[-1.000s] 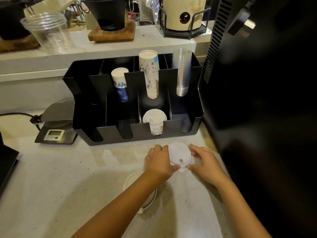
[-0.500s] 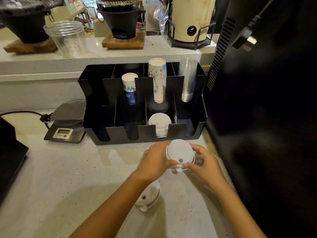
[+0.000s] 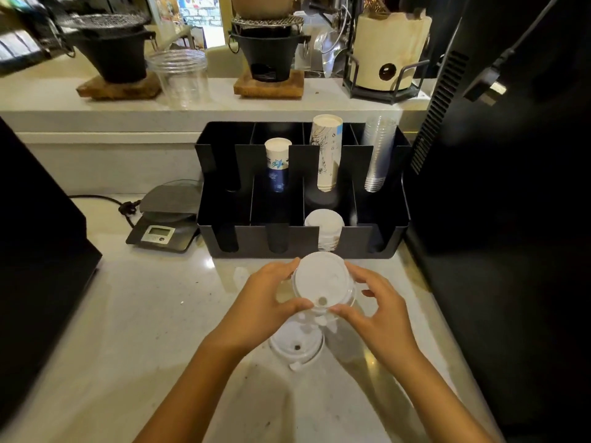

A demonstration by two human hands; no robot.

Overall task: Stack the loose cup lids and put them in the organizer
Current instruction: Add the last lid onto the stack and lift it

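A white cup lid (image 3: 320, 280) is held above the counter, just in front of the black organizer (image 3: 224, 215). My left hand (image 3: 267, 302) grips its left edge and my right hand (image 3: 377, 311) its right edge. A second white lid (image 3: 295, 346) lies flat on the counter below my hands, partly hidden by my left wrist. A stack of white lids (image 3: 324, 227) stands in a front compartment of the organizer.
Blue-printed paper cups (image 3: 277, 161), tall white paper cups (image 3: 327, 151) and clear plastic cups (image 3: 379, 155) stand in the organizer's back row. A digital scale (image 3: 163, 223) sits to its left. A large black machine (image 3: 511, 187) walls the right side.
Both hands have lifted the lid off the counter and brought it up and toward me. The view has tilted up, and the second lid on the counter now shows more.
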